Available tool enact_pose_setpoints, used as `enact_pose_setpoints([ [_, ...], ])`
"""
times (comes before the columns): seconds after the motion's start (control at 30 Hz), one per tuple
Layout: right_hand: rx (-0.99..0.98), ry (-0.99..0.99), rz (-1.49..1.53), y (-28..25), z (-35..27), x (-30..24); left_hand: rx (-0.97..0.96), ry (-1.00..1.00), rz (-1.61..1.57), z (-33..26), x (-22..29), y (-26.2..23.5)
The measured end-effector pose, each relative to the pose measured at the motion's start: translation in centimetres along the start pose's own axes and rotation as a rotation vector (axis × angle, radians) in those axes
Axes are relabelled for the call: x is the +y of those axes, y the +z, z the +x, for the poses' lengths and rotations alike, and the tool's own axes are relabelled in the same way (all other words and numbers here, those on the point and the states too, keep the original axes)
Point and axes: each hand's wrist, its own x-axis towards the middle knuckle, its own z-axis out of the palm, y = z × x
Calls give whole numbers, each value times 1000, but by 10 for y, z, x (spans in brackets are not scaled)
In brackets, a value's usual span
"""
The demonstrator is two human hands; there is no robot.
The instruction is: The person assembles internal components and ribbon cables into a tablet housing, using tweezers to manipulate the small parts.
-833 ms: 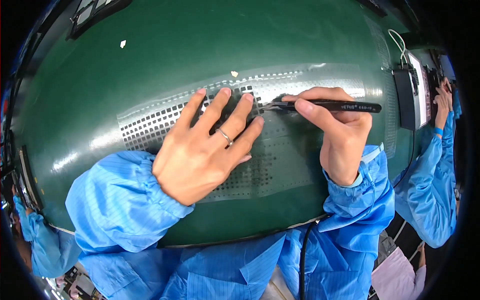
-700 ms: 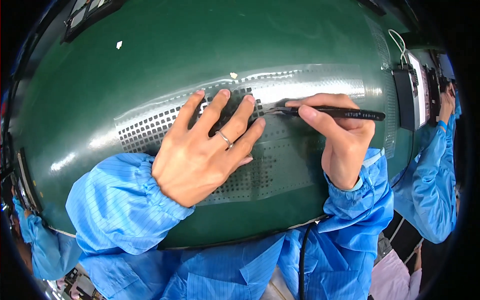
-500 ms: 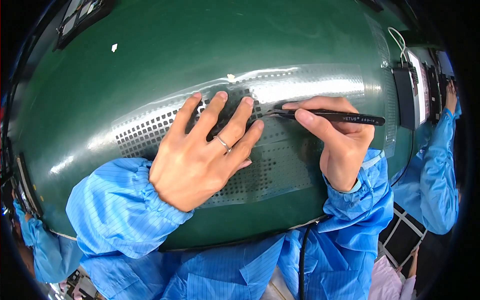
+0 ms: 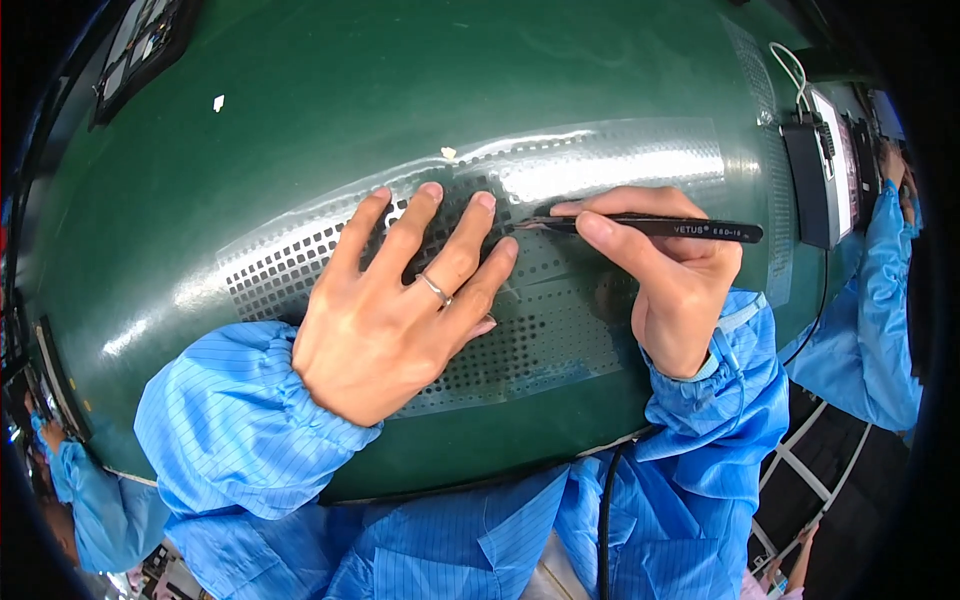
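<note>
A green bench (image 4: 330,90) spreads across most of the view, its smooth top catching a bright streak of light (image 4: 128,335) toward the left edge. A dark-framed tray (image 4: 145,55) sits by the far left corner, and a dark box (image 4: 808,185) with a white panel stands near the right edge. Beyond the near right corner, pale bars (image 4: 803,470) cross a dark area, possibly floor.

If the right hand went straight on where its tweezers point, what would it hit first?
Probably the left hand, at its middle finger, just beyond the tweezers; their tips' height over the sheet is unclear.
</note>
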Motion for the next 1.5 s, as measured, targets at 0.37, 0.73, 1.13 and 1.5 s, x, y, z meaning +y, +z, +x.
enact_pose_setpoints([
  [0.37, 0, -22, 23, 0, 6, -1, 2, -10, 17, 3, -2, -3],
  [0.73, 72, -29, 374, -34, 26, -27, -99, 13, 10, 1, -5, -20],
  [1.13, 315, -386, 239, -150, 167, -38, 48, 30, 218, 145, -58, -45],
  [1.5, 448, -326, 635, -136, 277, 15, 44, -329, -14, 276, -100, 20],
])
